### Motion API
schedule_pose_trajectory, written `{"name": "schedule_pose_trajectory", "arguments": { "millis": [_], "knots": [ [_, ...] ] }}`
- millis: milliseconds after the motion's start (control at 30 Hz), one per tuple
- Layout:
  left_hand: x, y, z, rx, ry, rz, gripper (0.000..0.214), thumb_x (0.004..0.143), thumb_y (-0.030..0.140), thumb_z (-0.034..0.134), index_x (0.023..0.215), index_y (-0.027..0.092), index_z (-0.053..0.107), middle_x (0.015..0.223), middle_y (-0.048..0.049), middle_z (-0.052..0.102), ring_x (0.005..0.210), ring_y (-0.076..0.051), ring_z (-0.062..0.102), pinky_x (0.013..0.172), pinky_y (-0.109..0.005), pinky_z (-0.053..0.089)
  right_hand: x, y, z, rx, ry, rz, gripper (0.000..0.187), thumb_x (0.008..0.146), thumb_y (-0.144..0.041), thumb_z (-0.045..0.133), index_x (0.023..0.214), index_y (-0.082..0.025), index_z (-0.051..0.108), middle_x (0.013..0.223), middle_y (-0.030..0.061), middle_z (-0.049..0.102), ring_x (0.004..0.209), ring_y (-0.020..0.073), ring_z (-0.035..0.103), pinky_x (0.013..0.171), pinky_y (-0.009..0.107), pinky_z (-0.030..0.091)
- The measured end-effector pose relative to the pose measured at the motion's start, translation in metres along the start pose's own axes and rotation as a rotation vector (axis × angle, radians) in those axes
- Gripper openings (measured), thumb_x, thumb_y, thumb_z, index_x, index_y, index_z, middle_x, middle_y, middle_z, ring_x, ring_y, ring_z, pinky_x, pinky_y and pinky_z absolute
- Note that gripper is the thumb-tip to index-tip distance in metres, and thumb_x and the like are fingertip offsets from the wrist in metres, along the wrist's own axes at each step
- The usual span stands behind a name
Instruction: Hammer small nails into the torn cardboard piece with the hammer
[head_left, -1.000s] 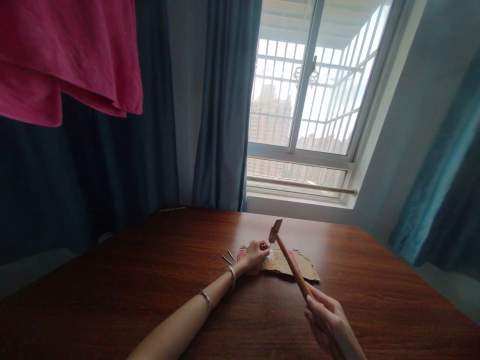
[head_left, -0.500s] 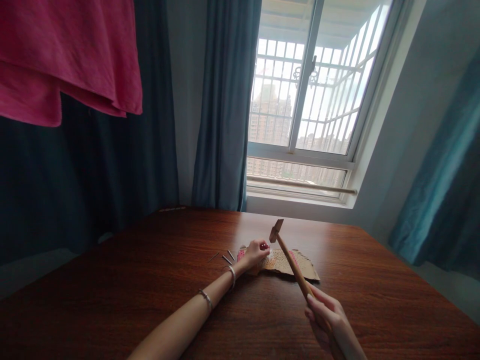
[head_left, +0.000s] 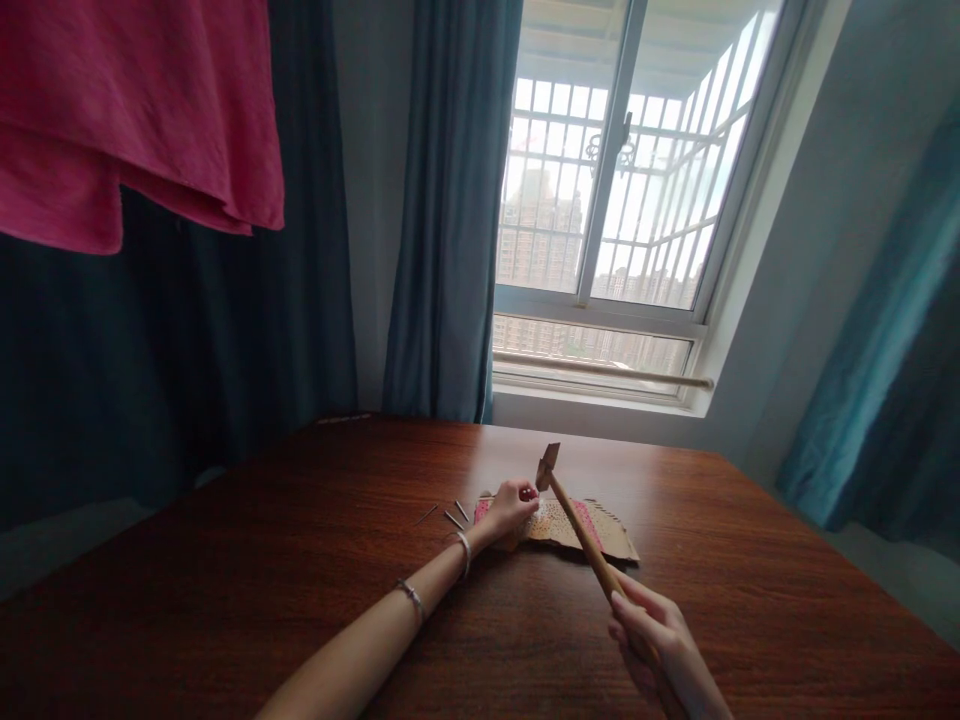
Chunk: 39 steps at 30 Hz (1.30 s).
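My right hand (head_left: 654,645) grips the wooden handle of a small hammer (head_left: 577,520), whose head hovers just above my left hand's fingertips. My left hand (head_left: 511,505) is pinched shut on something small that I cannot make out, and it rests on a torn piece of cardboard (head_left: 600,533) with pink marks and many small holes. Loose nails (head_left: 452,516) lie on the table just left of that hand. Two bracelets circle my left wrist and forearm.
The dark wooden table (head_left: 300,580) stretches wide on all sides of the cardboard. Behind it are a barred window (head_left: 607,200) and blue curtains (head_left: 450,220). A pink cloth (head_left: 135,110) hangs at the top left.
The hammer head has dropped slightly and tilted towards my left fingertips. My left hand has stayed in place on the cardboard.
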<state>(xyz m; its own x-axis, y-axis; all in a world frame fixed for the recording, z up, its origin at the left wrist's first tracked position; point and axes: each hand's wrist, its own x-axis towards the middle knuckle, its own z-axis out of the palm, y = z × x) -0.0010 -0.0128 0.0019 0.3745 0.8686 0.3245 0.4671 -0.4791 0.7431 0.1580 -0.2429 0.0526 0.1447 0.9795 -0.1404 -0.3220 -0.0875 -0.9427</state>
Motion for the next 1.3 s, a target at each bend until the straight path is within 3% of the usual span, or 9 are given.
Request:
{"name": "schedule_pose_trajectory", "arguments": {
  "millis": [500,633,833,1000,1300],
  "knots": [
    [0.001,-0.003,0.002,0.017,-0.007,0.022,0.010,0.072,0.023,0.057,0.077,0.016,0.064,0.075,-0.0007,0.065,0.070,-0.013,0.058,0.063,-0.020,0.041,0.002,0.002,-0.002,0.003,-0.025,0.003,0.064,0.065,-0.043,0.072,0.118,-0.011,0.056,0.046,-0.0066,0.044,0.028,0.0009,0.030,0.027,0.011,0.018],
    [0.002,-0.005,0.003,0.011,0.010,0.033,0.012,0.071,0.022,0.057,0.078,0.016,0.064,0.075,-0.0009,0.065,0.070,-0.013,0.058,0.064,-0.020,0.041,0.002,0.003,-0.002,0.038,-0.019,-0.026,0.062,0.064,-0.041,0.074,0.116,-0.012,0.058,0.044,-0.0089,0.038,0.030,0.0013,0.031,0.028,0.011,0.017],
    [0.002,-0.006,0.003,0.012,0.015,0.043,0.013,0.071,0.022,0.056,0.077,0.015,0.065,0.074,-0.0016,0.065,0.069,-0.013,0.058,0.062,-0.020,0.041,0.001,0.002,0.000,0.025,0.002,0.009,0.060,0.064,-0.043,0.073,0.113,-0.011,0.060,0.045,-0.0067,0.043,0.029,0.0017,0.031,0.027,0.011,0.016],
    [0.003,-0.006,0.000,0.008,0.008,0.032,0.014,0.070,0.022,0.056,0.077,0.015,0.066,0.073,-0.0016,0.066,0.070,-0.013,0.058,0.062,-0.020,0.041,0.003,0.004,-0.001,0.078,0.028,-0.002,0.058,0.062,-0.039,0.076,0.111,-0.013,0.061,0.046,-0.0072,0.042,0.034,0.0027,0.037,0.029,0.011,0.023],
    [0.004,0.000,-0.007,-0.039,-0.045,0.032,0.019,0.068,0.024,0.058,0.077,0.013,0.069,0.073,-0.0029,0.068,0.070,-0.014,0.060,0.062,-0.020,0.042,0.005,0.007,-0.004,0.010,-0.027,0.000,0.064,0.069,-0.041,0.069,0.124,-0.012,0.051,0.046,-0.0070,0.046,0.027,0.0012,0.029,0.026,0.013,0.019]
  ]
}}
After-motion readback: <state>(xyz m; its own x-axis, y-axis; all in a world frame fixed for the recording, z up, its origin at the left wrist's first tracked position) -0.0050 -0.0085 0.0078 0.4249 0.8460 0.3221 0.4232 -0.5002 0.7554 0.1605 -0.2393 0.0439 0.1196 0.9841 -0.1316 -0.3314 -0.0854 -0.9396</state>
